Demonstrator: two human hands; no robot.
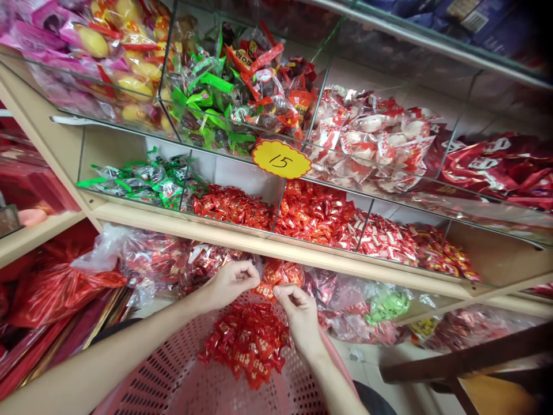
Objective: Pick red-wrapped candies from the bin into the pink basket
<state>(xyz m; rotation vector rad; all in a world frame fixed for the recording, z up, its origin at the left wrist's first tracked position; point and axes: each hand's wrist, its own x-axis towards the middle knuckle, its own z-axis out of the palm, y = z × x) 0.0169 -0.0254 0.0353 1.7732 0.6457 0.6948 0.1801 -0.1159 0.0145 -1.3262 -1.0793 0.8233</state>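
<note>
Between my two hands a small red wrapped candy is held by its ends. My left hand pinches its left end, and my right hand pinches its right end. Just below them, a heap of red wrapped candies lies in a pink perforated plastic basket. Both hands are over the far part of the basket, above the heap.
Ahead, glass-divided shelves hold red candies, green-wrapped candies and larger packets. A yellow tag reads 15. Filled plastic bags sit under the lower shelf board. Dark wooden bars stand at the lower right.
</note>
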